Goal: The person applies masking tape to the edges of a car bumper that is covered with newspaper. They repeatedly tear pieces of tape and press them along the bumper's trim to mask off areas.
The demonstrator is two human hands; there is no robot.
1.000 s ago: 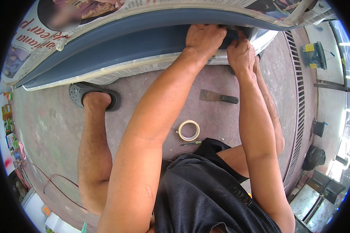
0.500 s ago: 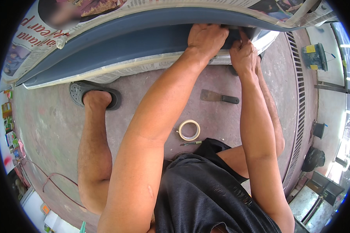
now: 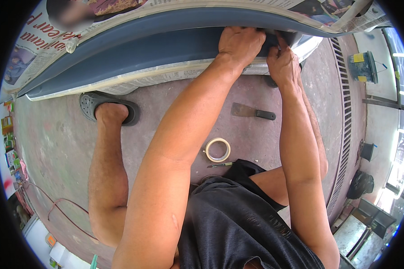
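A long blue-grey panel (image 3: 166,42), curved like a vehicle's body part, stretches across the top with newspaper masking along its edges. Against its recess, toward the right end, my left hand (image 3: 241,45) is closed, knuckles up under the overhanging edge and fingertips hidden. Just right of it, my right hand (image 3: 283,67) is closed too, its index finger pointing up along the dark end of the recess. Whatever either hand holds there is too dark and covered to make out.
On the concrete floor between my legs lie a putty knife (image 3: 253,111), a roll of masking tape (image 3: 217,149) and a slim cutter (image 3: 221,165). A floor grate (image 3: 343,103) runs along the right. Beyond it stands a bucket (image 3: 363,67). A thin hose (image 3: 60,207) curls at the left.
My right hand has shifted very slightly to the right. My left hand stays at nearly the same spot on the panel.
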